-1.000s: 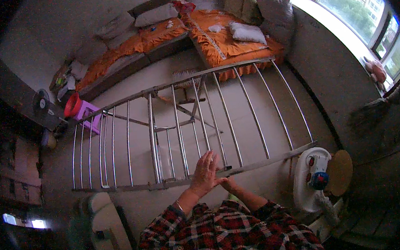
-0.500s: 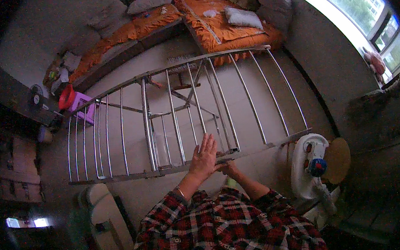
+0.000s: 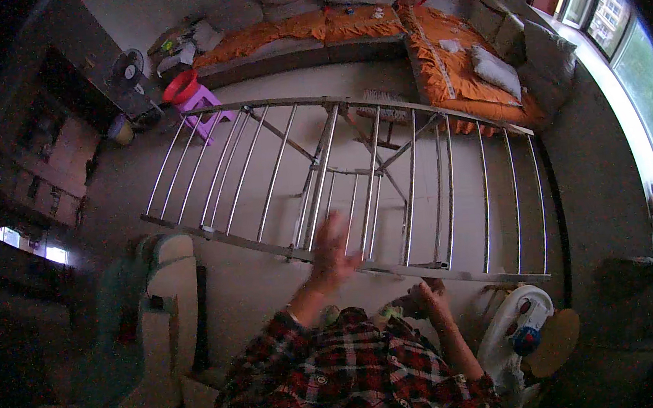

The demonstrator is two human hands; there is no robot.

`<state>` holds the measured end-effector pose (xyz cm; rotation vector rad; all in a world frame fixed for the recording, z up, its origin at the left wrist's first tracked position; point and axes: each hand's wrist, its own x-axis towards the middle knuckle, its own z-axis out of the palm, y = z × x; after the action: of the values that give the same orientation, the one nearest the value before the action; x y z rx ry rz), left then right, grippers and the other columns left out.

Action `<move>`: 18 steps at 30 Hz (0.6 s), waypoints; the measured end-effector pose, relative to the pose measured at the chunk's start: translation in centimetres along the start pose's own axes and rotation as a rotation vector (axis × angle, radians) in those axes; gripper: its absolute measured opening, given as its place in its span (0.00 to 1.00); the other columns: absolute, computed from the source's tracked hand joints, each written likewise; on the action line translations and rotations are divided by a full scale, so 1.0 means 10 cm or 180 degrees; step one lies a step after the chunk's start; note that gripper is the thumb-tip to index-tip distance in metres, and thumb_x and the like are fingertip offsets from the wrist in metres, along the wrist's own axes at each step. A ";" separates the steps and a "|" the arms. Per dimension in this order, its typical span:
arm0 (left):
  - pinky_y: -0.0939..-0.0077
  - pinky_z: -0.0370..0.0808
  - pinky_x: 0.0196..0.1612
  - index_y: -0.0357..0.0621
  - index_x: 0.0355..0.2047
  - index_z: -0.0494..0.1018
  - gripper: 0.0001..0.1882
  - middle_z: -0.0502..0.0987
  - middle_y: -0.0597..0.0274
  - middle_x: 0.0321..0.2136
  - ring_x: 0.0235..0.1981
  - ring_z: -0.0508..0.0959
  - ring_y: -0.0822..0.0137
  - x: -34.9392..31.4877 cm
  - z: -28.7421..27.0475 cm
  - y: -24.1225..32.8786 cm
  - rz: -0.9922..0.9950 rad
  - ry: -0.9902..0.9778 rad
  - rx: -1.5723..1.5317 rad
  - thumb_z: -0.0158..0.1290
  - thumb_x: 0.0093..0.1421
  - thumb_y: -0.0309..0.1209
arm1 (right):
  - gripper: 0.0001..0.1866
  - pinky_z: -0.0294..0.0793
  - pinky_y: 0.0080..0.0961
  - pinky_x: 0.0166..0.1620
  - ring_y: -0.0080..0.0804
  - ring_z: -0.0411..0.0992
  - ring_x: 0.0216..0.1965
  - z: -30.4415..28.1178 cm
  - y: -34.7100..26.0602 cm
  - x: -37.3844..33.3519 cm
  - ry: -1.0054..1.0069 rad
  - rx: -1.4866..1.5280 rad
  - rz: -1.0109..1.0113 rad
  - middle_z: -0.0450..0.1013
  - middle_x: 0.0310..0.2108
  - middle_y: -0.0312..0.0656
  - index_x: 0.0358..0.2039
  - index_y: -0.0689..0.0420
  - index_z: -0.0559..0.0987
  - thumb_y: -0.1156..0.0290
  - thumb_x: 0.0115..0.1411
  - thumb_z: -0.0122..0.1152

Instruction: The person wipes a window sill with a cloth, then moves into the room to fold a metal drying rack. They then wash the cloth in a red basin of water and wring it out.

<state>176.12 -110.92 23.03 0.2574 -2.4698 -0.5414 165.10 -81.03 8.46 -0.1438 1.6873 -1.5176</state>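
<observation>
A silver metal folding clothes drying rack (image 3: 265,197) stands spread out in front of me, its bars running between two long rails. My left hand (image 3: 332,259) is over the near rail, around its middle. Its fingers are stretched out and apart, slightly blurred, and nothing shows in them; whether it touches the rail I cannot tell. To the right, my right hand (image 3: 431,300) is just on my side of the same rail with its fingers curled. Something small and dark shows by its fingertips, too dim to name.
A pale chair (image 3: 173,285) stands at my left, a white ride-on or seat-like plastic thing (image 3: 521,319) at my right. Beyond the rack are a purple stool (image 3: 204,106), a red basin (image 3: 181,86), a fan (image 3: 129,68) and a sofa with orange covers (image 3: 438,65).
My view has turned, so the rack now slants the other way. My hands, close together before, have moved apart, the right one going right along the near rail.
</observation>
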 end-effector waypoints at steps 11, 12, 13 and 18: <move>0.37 0.41 0.62 0.39 0.60 0.57 0.40 0.59 0.49 0.61 0.66 0.48 0.47 -0.61 -0.68 -1.28 -0.2224 -0.0444 0.1737 0.48 0.57 0.55 | 0.28 0.75 0.33 0.31 0.35 0.74 0.32 0.58 -1.07 -0.32 0.0436 0.1480 0.0612 0.72 0.36 0.46 0.49 0.60 0.68 0.50 0.59 0.56; 0.36 0.40 0.62 0.38 0.60 0.57 0.40 0.59 0.48 0.60 0.66 0.48 0.47 -0.61 -0.68 -1.28 -0.2209 -0.0372 0.1686 0.49 0.56 0.55 | 0.28 0.76 0.33 0.31 0.36 0.74 0.32 0.59 -1.09 -0.32 0.0362 0.1606 0.0663 0.72 0.37 0.48 0.50 0.60 0.67 0.52 0.58 0.57; 0.36 0.40 0.62 0.38 0.60 0.56 0.41 0.60 0.48 0.60 0.66 0.48 0.47 -0.64 -0.68 -1.29 -0.2141 -0.0380 0.1699 0.49 0.56 0.55 | 0.27 0.76 0.33 0.31 0.37 0.74 0.31 0.52 -0.93 -0.25 0.0306 0.1596 0.0480 0.72 0.36 0.48 0.47 0.61 0.69 0.52 0.58 0.58; 0.34 0.40 0.61 0.34 0.61 0.53 0.45 0.61 0.45 0.58 0.64 0.52 0.46 -0.73 -0.74 -1.16 -0.1945 -0.0597 0.1646 0.50 0.54 0.57 | 0.23 0.74 0.37 0.26 0.40 0.72 0.23 0.50 -0.77 0.05 0.0784 0.1765 -0.0501 0.72 0.28 0.48 0.41 0.60 0.71 0.52 0.56 0.58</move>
<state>187.08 -121.54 19.72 1.2407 -2.6593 -0.1470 164.63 -87.17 15.28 0.2170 1.3942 -2.1351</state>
